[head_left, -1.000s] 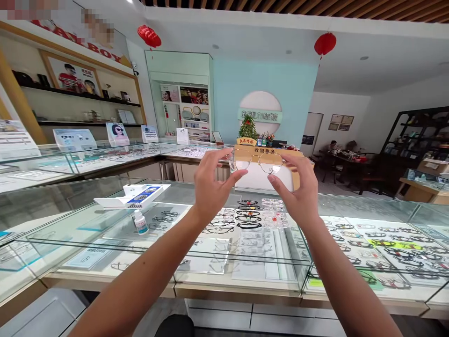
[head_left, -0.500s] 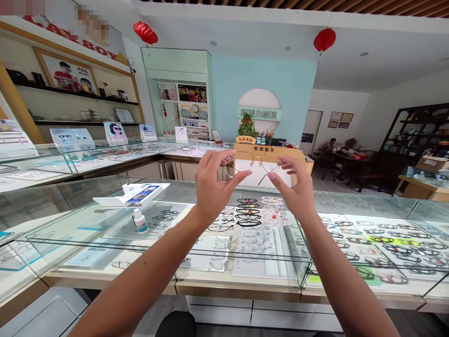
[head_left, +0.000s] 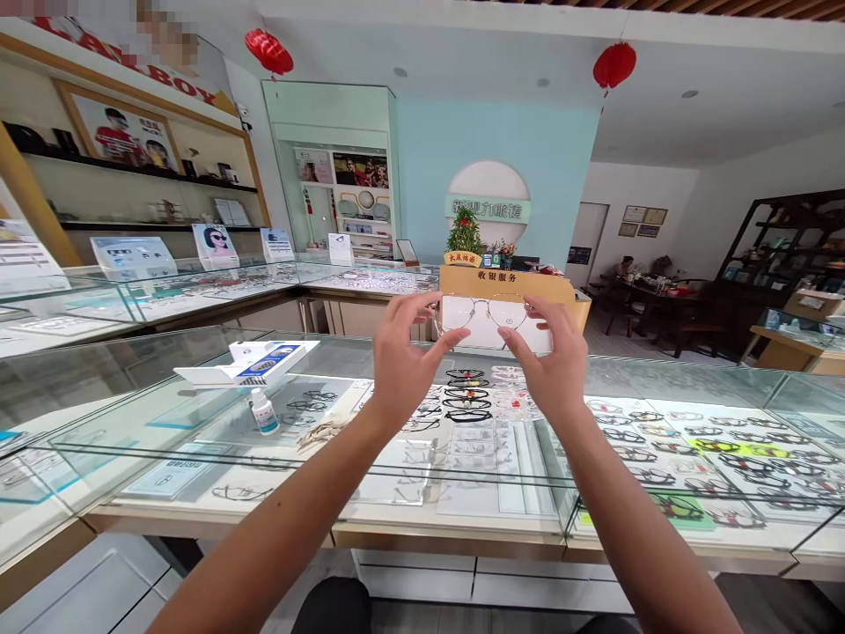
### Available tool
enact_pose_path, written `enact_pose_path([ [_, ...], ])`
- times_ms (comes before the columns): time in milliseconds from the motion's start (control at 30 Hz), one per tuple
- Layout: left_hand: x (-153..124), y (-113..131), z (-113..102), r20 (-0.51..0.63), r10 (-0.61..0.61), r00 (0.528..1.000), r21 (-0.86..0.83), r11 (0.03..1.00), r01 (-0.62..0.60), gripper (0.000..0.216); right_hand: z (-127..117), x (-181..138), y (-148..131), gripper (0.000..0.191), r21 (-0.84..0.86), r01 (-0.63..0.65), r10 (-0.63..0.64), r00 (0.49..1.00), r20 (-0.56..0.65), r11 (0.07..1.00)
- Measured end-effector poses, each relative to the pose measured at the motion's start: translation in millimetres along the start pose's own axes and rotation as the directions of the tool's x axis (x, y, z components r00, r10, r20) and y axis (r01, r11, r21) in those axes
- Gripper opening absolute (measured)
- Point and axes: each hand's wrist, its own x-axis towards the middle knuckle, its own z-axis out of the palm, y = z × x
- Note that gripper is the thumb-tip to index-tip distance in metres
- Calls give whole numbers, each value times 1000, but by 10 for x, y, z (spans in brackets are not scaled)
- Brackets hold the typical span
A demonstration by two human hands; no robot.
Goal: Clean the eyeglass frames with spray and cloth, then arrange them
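A pair of thin-rimmed eyeglasses (head_left: 481,302) is held up in front of me, above the glass counter. My left hand (head_left: 407,357) pinches its left side between thumb and fingers. On the other side, my right hand (head_left: 554,354) grips the right edge the same way. Both arms are stretched forward. The lenses are clear, with the pale front of the cashier desk showing through them. Below the hands lie dark-framed glasses (head_left: 468,394) in a column, with clear-framed glasses (head_left: 511,401) beside them. The temples are mostly hidden by my fingers.
On the glass display counter (head_left: 462,521) stand a small white bottle (head_left: 263,412) and an opened white-and-blue box (head_left: 254,363). A bunched pale cloth (head_left: 322,433) lies by my left forearm. The cashier desk (head_left: 561,291) is farther back. Someone sits at a distant table.
The eyeglasses have dropped slightly and tilted, their temples now showing less. Both hands moved down a little with them. The pale cloth has come into view beside my left forearm.
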Motion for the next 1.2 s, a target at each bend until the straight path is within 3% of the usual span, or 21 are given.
enact_pose_path([
  [200,-436,-51,1,1,-104,995,-36,994,104,50,38,-412,-58,45,-11,21,-21,1000,-17,1000],
  [300,-685,-54,-44,-28,-71,997,10,997,71,48,61,-684,-47,47,210,-187,192,981,-2,960],
  [433,-1015,-75,-104,-35,31,999,118,993,-26,49,129,-1028,-8,40,489,-543,565,816,118,683],
  [533,-1239,-116,-140,0,23,1000,142,990,-23,48,187,-1244,20,37,522,-652,670,717,191,550],
  [667,-1463,-169,-185,42,-33,999,160,987,26,47,242,-1469,60,34,537,-709,719,650,247,457],
  [833,-1627,-205,-220,60,-76,995,157,985,66,47,281,-1631,89,34,527,-744,734,613,291,412],
  [1200,-1734,-255,-192,111,-193,975,138,974,178,44,261,-1696,73,34,516,-739,698,637,326,433],
])
